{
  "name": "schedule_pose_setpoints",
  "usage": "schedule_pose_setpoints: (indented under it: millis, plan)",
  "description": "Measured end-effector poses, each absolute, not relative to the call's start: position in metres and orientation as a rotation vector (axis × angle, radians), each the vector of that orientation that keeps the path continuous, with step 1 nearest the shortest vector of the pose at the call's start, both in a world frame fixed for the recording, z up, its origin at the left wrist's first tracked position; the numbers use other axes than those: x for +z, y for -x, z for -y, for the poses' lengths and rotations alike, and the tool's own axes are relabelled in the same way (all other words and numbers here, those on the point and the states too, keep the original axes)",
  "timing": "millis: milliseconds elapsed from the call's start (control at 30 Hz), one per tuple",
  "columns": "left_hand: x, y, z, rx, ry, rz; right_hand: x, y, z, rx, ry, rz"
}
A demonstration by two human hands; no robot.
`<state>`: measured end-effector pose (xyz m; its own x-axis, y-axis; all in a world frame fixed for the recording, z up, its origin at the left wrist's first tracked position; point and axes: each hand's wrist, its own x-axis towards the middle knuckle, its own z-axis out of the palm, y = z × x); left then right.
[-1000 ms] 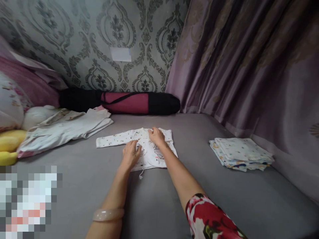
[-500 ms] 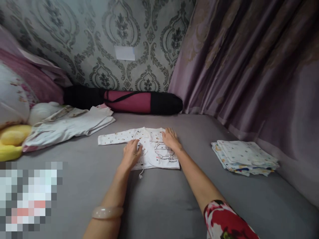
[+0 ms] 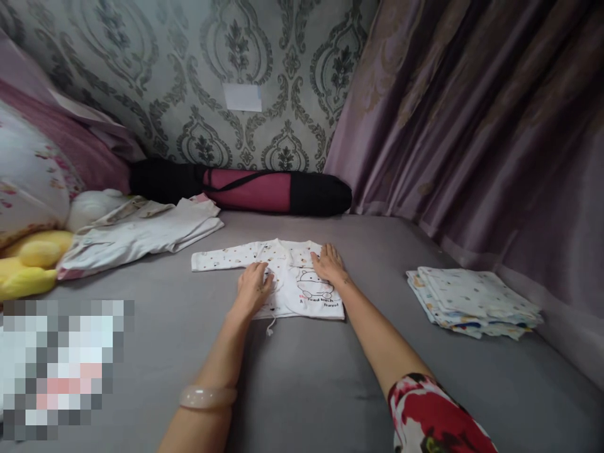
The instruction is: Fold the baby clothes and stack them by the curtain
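A small white baby shirt (image 3: pixel 287 290) with a cartoon print lies flat on the grey bed sheet (image 3: pixel 306 384). One sleeve stretches out to the left. My left hand (image 3: pixel 255 288) rests flat on the shirt's left half, fingers spread. My right hand (image 3: pixel 328 264) lies flat on the shirt's upper right edge, fingers stretched out. Neither hand holds anything. A pale bangle (image 3: pixel 207 396) sits on my left wrist, and a red flowered sleeve (image 3: pixel 434 418) covers my right upper arm.
A stack of folded white printed cloths (image 3: pixel 474 294) lies at the right near the purple curtain (image 3: pixel 495 126). Unfolded pale garments (image 3: pixel 141 233) lie at the left beside pillows (image 3: pixel 33 182) and a yellow soft toy (image 3: pixel 28 264). A black and maroon rolled bag (image 3: pixel 264 189) lies along the wall.
My right hand slid from the shirt's middle to its right edge, uncovering the cartoon print. My left hand stayed pressed on the shirt.
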<state>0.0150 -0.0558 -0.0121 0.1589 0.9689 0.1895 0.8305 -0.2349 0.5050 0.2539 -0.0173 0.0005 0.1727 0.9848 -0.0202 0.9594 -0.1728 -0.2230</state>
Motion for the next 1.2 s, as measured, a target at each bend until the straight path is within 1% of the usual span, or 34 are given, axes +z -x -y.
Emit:
schedule_pose_setpoints:
  millis: [67,233,500,700,900,1000,1200]
  plan:
    - [-0.012,-0.015,0.056,0.726,-2.148,-1.725,0.005,-0.252,0.017,0.267,2.287,1.898]
    - [-0.014,-0.015,0.055,0.777,-2.148,-1.702,0.010,-0.235,0.015,0.203,2.203,1.960]
    - [-0.014,-0.016,0.055,0.759,-2.154,-1.742,-0.007,-0.216,0.009,0.206,2.248,1.926]
    - [-0.014,-0.017,0.055,0.775,-2.169,-1.733,0.004,-0.216,0.011,0.309,2.233,1.962]
    - [-0.018,-0.017,0.052,0.792,-2.161,-1.730,0.020,-0.194,0.024,0.099,1.949,2.060]
    - [-0.018,-0.018,0.052,0.790,-2.152,-1.735,0.023,-0.178,0.027,0.146,1.947,2.051]
    - [-0.017,-0.018,0.053,0.779,-2.153,-1.744,0.020,-0.167,0.020,0.248,2.083,1.916]
